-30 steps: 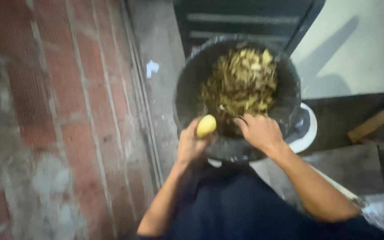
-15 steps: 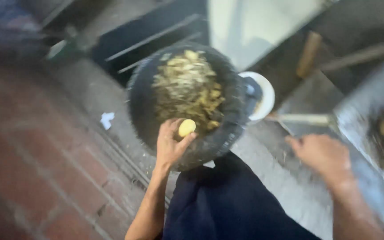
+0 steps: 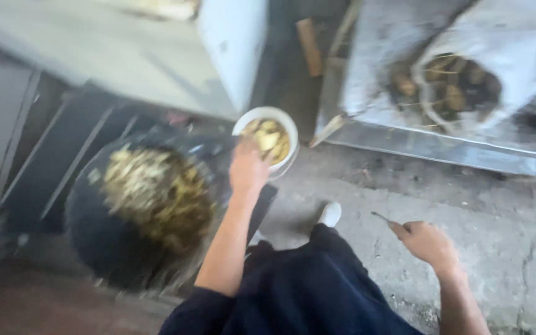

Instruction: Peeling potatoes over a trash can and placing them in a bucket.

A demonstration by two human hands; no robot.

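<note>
White and round, a small bowl (image 3: pixel 267 141) of pale yellow pieces is set on the ground at the upper middle of the frame, just beside a large dark basin (image 3: pixel 144 211) heaped with yellowish peelings at the left, presumably so that both can be reached from one spot. The left hand (image 3: pixel 247 169) is stretched out over the near rim of the bowl, knuckles up and fingers curled downward into it; whether anything is held beneath them cannot be told, as the fingertips are hidden and the view is blurred. The right hand (image 3: pixel 426 242) is held out low over the concrete floor (image 3: pixel 497 205) at the lower right, loosely closed around a thin knife (image 3: pixel 381 217) whose tip points to the left. A grey sack (image 3: pixel 466 80) holding brown roots is seen at the upper right.
</note>
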